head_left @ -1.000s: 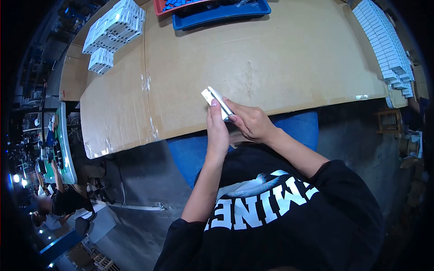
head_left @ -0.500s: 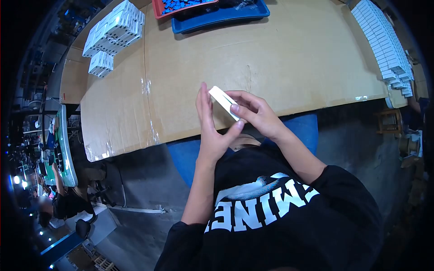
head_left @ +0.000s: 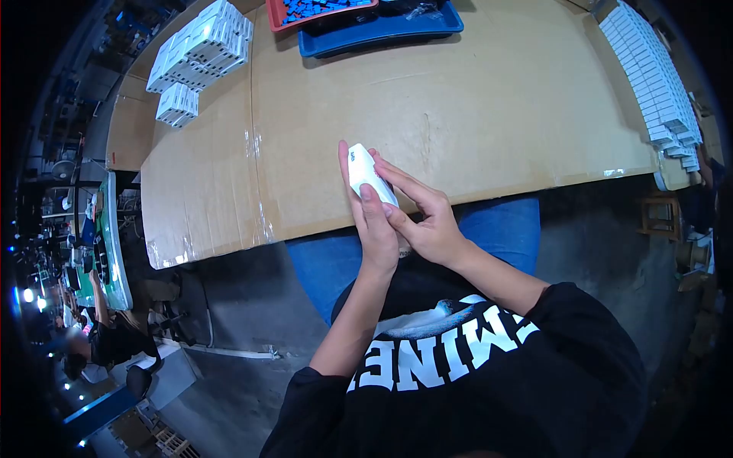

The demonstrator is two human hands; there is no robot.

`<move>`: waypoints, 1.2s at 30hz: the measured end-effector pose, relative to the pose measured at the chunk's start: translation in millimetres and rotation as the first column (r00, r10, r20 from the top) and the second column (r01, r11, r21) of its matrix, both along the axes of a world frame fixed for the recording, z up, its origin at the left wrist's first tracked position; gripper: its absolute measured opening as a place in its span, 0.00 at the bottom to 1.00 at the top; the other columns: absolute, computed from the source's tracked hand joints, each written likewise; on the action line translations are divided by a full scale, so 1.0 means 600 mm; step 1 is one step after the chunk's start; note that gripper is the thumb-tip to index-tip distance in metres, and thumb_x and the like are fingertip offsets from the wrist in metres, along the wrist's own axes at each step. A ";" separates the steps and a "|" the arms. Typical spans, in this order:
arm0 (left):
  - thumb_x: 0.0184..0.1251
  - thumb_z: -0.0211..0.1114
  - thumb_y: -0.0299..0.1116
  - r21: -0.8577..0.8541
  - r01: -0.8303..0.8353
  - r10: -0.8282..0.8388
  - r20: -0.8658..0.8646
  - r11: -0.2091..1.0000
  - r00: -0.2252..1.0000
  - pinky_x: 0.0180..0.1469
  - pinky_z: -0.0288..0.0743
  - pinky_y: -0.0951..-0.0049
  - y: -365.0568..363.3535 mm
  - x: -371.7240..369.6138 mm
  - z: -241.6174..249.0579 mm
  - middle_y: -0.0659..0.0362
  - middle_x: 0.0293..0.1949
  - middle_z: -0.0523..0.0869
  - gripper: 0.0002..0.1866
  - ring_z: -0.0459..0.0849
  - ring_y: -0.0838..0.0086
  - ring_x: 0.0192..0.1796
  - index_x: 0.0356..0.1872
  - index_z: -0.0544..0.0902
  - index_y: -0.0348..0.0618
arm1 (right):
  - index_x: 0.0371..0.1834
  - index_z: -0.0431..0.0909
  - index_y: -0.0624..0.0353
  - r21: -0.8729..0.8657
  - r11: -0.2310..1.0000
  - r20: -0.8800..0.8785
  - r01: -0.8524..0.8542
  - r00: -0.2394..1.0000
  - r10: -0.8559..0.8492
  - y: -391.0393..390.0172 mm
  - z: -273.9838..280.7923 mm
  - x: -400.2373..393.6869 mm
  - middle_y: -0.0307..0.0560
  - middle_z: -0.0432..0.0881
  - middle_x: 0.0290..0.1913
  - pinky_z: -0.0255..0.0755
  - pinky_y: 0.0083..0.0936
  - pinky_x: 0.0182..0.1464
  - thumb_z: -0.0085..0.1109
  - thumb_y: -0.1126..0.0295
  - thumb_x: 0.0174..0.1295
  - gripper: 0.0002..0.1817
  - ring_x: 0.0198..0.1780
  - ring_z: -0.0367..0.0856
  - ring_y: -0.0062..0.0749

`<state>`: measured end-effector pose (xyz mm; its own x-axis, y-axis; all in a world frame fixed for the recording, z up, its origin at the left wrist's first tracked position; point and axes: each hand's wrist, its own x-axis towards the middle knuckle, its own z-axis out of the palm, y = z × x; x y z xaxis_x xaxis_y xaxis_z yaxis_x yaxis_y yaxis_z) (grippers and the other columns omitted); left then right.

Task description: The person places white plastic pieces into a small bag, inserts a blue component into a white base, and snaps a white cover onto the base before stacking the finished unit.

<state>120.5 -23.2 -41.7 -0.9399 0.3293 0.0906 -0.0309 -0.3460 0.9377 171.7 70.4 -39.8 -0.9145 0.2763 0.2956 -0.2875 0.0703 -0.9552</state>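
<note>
A small white box-like piece with dark marks near its top end is held between both hands, above the front edge of the cardboard-covered table. My left hand grips it from the left, thumb across its face and fingers behind its left side. My right hand closes on its right side, with the fingertips along the upper edge and the thumb near the lower end.
White pieces are stacked at the back left, with a smaller stack before them. A red tray of blue parts and a blue tray stand at the back. Tall white stacks line the right side. A person sits far left.
The white piece has turned so a broader face shows. My left thumb has moved up onto that face, and my right fingers have straightened along its side. The view has shifted slightly.
</note>
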 end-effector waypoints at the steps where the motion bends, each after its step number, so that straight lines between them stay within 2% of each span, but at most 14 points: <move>1: 0.83 0.45 0.66 -0.035 -0.013 0.012 -0.025 0.999 1.000 0.81 0.53 0.60 0.001 0.001 0.003 0.45 0.74 0.68 0.45 0.66 0.62 0.77 0.86 0.47 0.43 | 0.73 0.74 0.67 0.009 1.000 -0.007 0.010 1.000 -0.010 0.000 0.000 0.001 0.65 0.73 0.75 0.64 0.37 0.77 0.67 0.71 0.71 0.28 0.79 0.70 0.47; 5: 0.85 0.42 0.62 -0.006 0.005 -0.005 -0.058 1.000 0.998 0.81 0.50 0.57 -0.001 0.002 0.008 0.41 0.78 0.62 0.43 0.60 0.57 0.81 0.85 0.47 0.39 | 0.73 0.74 0.68 -0.092 0.995 -0.016 0.022 1.000 -0.023 -0.013 -0.008 0.003 0.66 0.74 0.74 0.66 0.36 0.76 0.66 0.72 0.70 0.28 0.77 0.72 0.49; 7: 0.82 0.43 0.68 0.015 -0.013 0.013 -0.037 1.000 0.999 0.80 0.54 0.62 0.003 0.007 0.009 0.45 0.73 0.69 0.47 0.67 0.62 0.76 0.85 0.47 0.41 | 0.73 0.73 0.69 0.054 0.996 -0.064 0.072 0.996 -0.069 -0.014 -0.008 0.006 0.68 0.74 0.74 0.69 0.35 0.74 0.66 0.72 0.71 0.28 0.76 0.74 0.52; 10: 0.82 0.42 0.68 -0.016 -0.036 0.037 0.016 0.999 0.999 0.79 0.55 0.62 0.006 0.017 0.025 0.45 0.73 0.70 0.48 0.67 0.61 0.76 0.85 0.47 0.40 | 0.73 0.72 0.71 0.142 0.985 -0.113 0.095 0.990 -0.079 -0.014 -0.008 0.009 0.69 0.74 0.73 0.72 0.34 0.71 0.63 0.72 0.73 0.27 0.75 0.75 0.53; 17: 0.83 0.40 0.68 0.042 -0.012 0.014 -0.050 0.999 0.999 0.79 0.55 0.63 0.001 0.022 0.012 0.45 0.72 0.70 0.47 0.68 0.61 0.76 0.85 0.47 0.39 | 0.74 0.71 0.72 0.151 0.982 -0.137 0.113 0.986 -0.092 -0.021 -0.003 0.021 0.70 0.72 0.75 0.72 0.34 0.71 0.56 0.70 0.78 0.25 0.75 0.74 0.54; 20: 0.83 0.40 0.68 0.023 -0.008 0.010 -0.081 1.000 0.997 0.79 0.55 0.62 -0.002 0.020 0.006 0.45 0.73 0.70 0.48 0.67 0.61 0.76 0.85 0.45 0.39 | 0.78 0.64 0.73 0.091 0.994 -0.096 0.053 0.994 -0.044 -0.027 -0.006 0.023 0.69 0.66 0.79 0.64 0.36 0.76 0.48 0.64 0.83 0.28 0.79 0.69 0.52; 23: 0.79 0.47 0.69 0.078 -0.005 0.011 -0.077 0.997 0.997 0.79 0.55 0.60 -0.003 0.015 0.003 0.41 0.76 0.65 0.51 0.65 0.60 0.77 0.85 0.46 0.38 | 0.79 0.63 0.73 -0.008 1.000 -0.064 0.006 0.998 -0.007 -0.025 -0.007 0.019 0.66 0.65 0.80 0.59 0.36 0.79 0.49 0.61 0.82 0.31 0.80 0.67 0.50; 25: 0.75 0.52 0.67 0.063 0.023 -0.017 -0.090 0.998 0.996 0.80 0.53 0.59 -0.009 0.005 0.008 0.42 0.75 0.66 0.53 0.66 0.59 0.77 0.85 0.46 0.37 | 0.76 0.66 0.71 -0.298 0.949 -0.172 -0.100 0.984 0.050 -0.015 0.000 0.004 0.63 0.72 0.75 0.59 0.40 0.80 0.58 0.60 0.79 0.31 0.79 0.69 0.48; 26: 0.69 0.56 0.66 0.029 -0.008 0.011 -0.105 1.000 0.994 0.79 0.53 0.56 -0.007 0.002 0.009 0.41 0.74 0.67 0.55 0.65 0.56 0.76 0.84 0.47 0.36 | 0.74 0.67 0.69 -0.288 0.956 -0.134 -0.055 0.991 0.016 -0.004 -0.006 0.002 0.58 0.74 0.71 0.60 0.42 0.80 0.58 0.55 0.78 0.32 0.77 0.70 0.45; 27: 0.69 0.56 0.66 0.030 -0.017 0.020 -0.108 0.999 0.994 0.79 0.53 0.56 -0.009 0.000 0.006 0.41 0.74 0.67 0.55 0.65 0.56 0.76 0.84 0.47 0.36 | 0.74 0.67 0.69 -0.286 0.956 -0.137 -0.064 0.990 0.026 0.006 -0.004 0.001 0.58 0.74 0.71 0.60 0.42 0.80 0.58 0.55 0.78 0.32 0.77 0.70 0.45; 29: 0.65 0.57 0.68 -0.144 -0.035 -0.012 -0.311 0.989 0.950 0.79 0.54 0.53 -0.011 -0.001 -0.003 0.39 0.74 0.66 0.58 0.64 0.52 0.77 0.84 0.47 0.35 | 0.75 0.66 0.68 -0.675 0.730 0.129 -0.109 0.956 0.262 0.022 0.003 0.005 0.55 0.77 0.68 0.67 0.39 0.75 0.57 0.53 0.79 0.33 0.75 0.73 0.41; 30: 0.64 0.57 0.68 -0.165 -0.037 -0.022 -0.340 0.986 0.940 0.78 0.54 0.51 -0.007 0.001 -0.001 0.37 0.74 0.65 0.58 0.63 0.50 0.77 0.83 0.48 0.32 | 0.76 0.67 0.64 -0.722 0.685 0.175 -0.094 0.933 0.313 0.023 0.016 0.005 0.51 0.81 0.63 0.71 0.34 0.70 0.56 0.53 0.79 0.32 0.70 0.77 0.34; 33: 0.65 0.56 0.69 -0.263 -0.056 -0.071 -0.447 0.963 0.892 0.78 0.56 0.51 -0.014 -0.008 -0.022 0.36 0.75 0.63 0.58 0.66 0.48 0.75 0.82 0.49 0.30 | 0.77 0.66 0.61 -0.653 0.756 0.327 -0.038 0.887 0.327 0.017 0.044 0.009 0.49 0.83 0.61 0.73 0.29 0.66 0.58 0.55 0.78 0.31 0.65 0.80 0.29; 36: 0.69 0.57 0.64 -0.251 -0.118 -0.005 -0.441 0.961 0.898 0.74 0.63 0.51 -0.009 -0.005 -0.026 0.37 0.71 0.66 0.54 0.70 0.49 0.71 0.81 0.51 0.28 | 0.79 0.64 0.59 -0.595 0.803 0.317 -0.032 0.909 0.271 0.005 0.032 0.006 0.49 0.82 0.62 0.74 0.28 0.64 0.59 0.60 0.78 0.31 0.62 0.80 0.28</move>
<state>117.2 -28.9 -57.3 -0.8438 0.3465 0.4098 0.4115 -0.0723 0.9085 175.5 73.6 -20.8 -0.9629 0.1311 -0.2357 0.1333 -0.5282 -0.8386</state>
